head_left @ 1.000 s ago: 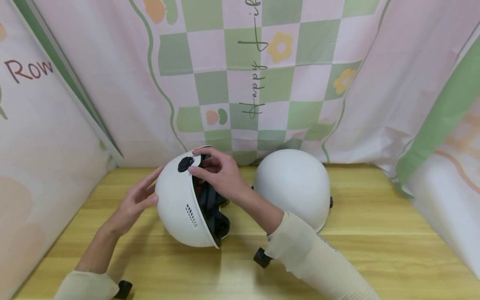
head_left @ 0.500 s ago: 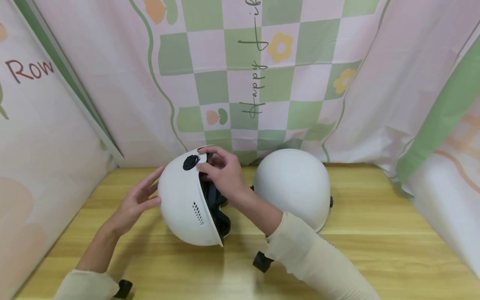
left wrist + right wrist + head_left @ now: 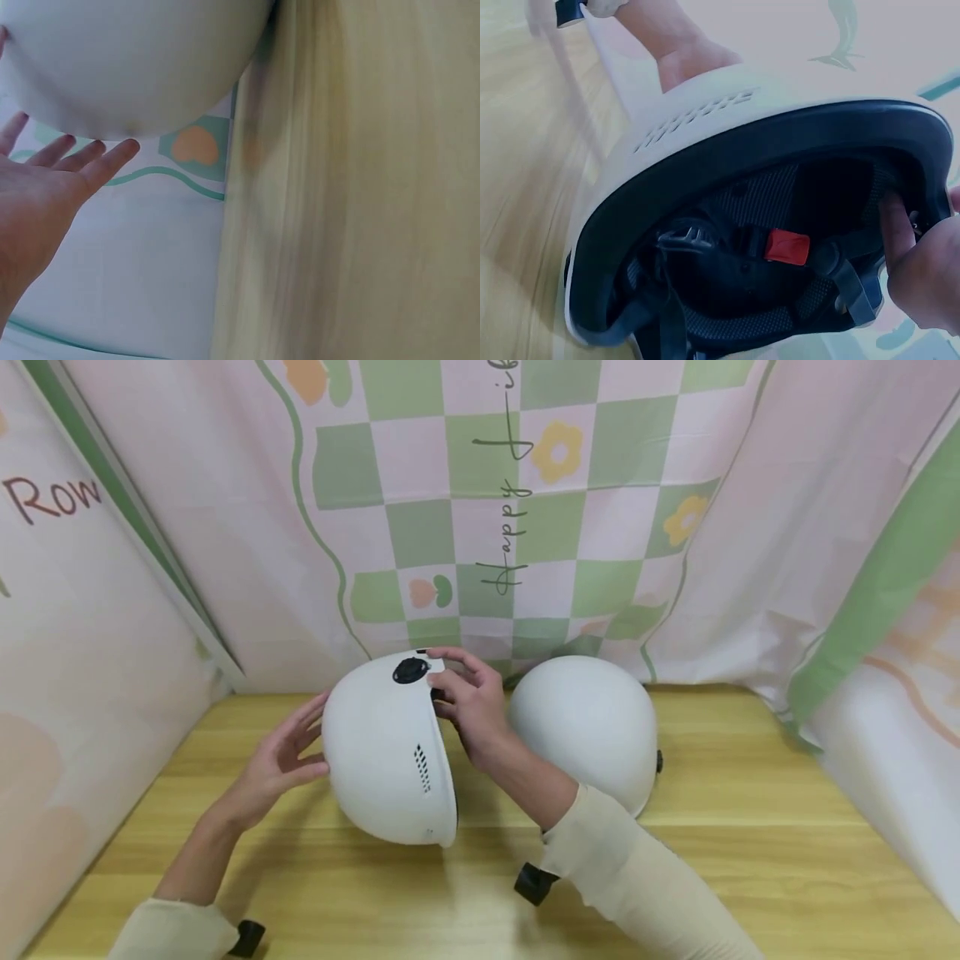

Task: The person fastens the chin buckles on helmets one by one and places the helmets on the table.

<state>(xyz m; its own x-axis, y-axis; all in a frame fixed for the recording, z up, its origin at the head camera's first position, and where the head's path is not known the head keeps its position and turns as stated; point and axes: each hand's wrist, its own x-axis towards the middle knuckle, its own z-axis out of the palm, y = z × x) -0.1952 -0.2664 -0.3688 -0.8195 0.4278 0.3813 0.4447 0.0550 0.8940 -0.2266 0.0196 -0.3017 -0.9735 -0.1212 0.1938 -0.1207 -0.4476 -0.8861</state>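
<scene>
A white helmet (image 3: 378,752) is tilted on its side at the table's middle, its opening turned to the right. My right hand (image 3: 476,702) pinches its rim beside a round black knob (image 3: 411,671). In the right wrist view, some fingers reach inside the dark padded shell, where straps and a red buckle (image 3: 787,247) show. Against the crown, on the left side, rest the extended fingers of my left hand (image 3: 279,758). A second white helmet (image 3: 585,727) sits dome up just to the right, partly behind my right forearm.
The wooden table (image 3: 750,860) reaches back to a checkered curtain (image 3: 480,527). Printed cloth walls stand left and right. A black camera mount (image 3: 536,883) hangs under my right wrist, another (image 3: 247,937) by the left.
The held helmet has turned and shifted slightly right, so its opening now faces away from the head view. My right hand moved right with it; the left fingers stay at the crown.
</scene>
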